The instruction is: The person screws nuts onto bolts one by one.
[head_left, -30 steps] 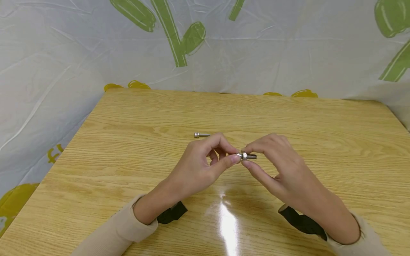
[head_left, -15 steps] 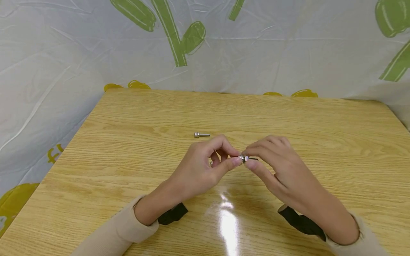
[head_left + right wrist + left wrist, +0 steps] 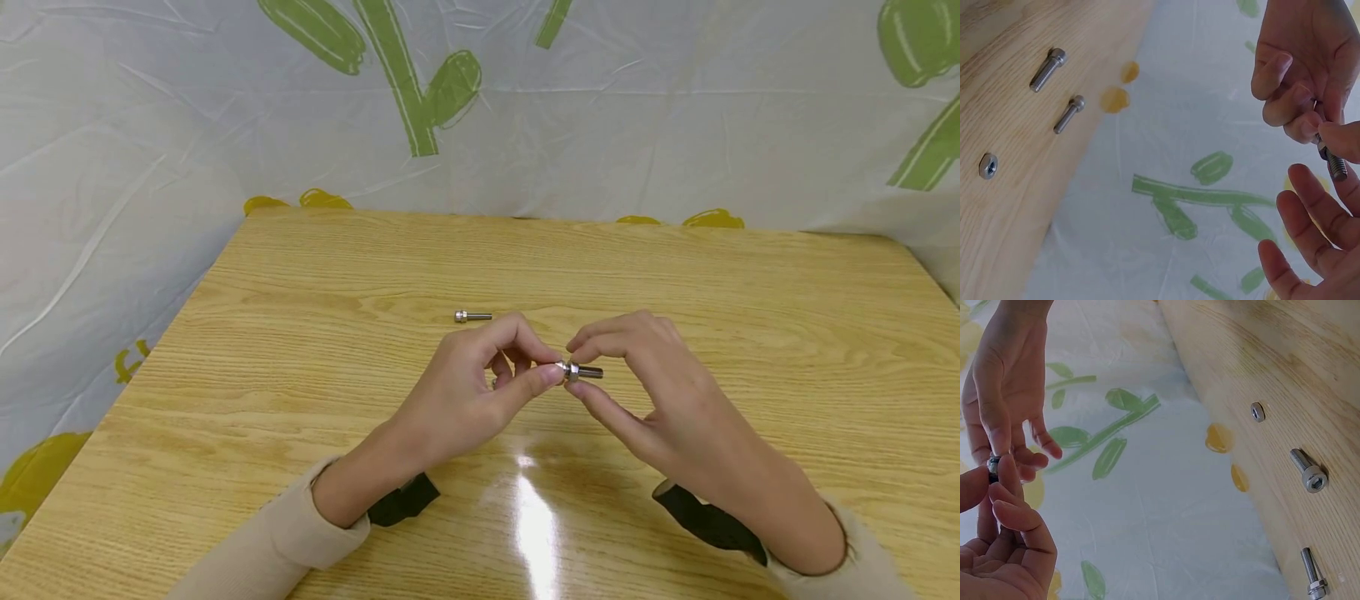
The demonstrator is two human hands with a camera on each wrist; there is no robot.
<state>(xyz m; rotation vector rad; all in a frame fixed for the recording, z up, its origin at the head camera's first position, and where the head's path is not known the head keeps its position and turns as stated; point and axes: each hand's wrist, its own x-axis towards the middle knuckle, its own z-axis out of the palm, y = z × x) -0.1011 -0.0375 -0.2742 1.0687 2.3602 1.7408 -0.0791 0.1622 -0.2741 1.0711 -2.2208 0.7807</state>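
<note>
Two bolts (image 3: pixel 1046 70) and a loose nut (image 3: pixel 984 165) lie on the desk (image 3: pixel 787 333), whose far edge, well beyond, meets a sheet (image 3: pixel 600 150). Above it, the left grip (image 3: pixel 468 387) pinches a third bolt (image 3: pixel 591 372), the right grip (image 3: pixel 667 392) its nut (image 3: pixel 574 372).

Against half a second ago, the thumb of the right hand (image 3: pixel 678 398) sits farther left, under the nut (image 3: pixel 574 372), baring more of the bolt (image 3: pixel 592 372). The left hand's (image 3: pixel 467 390) pinching fingertips are slightly farther left.
</note>
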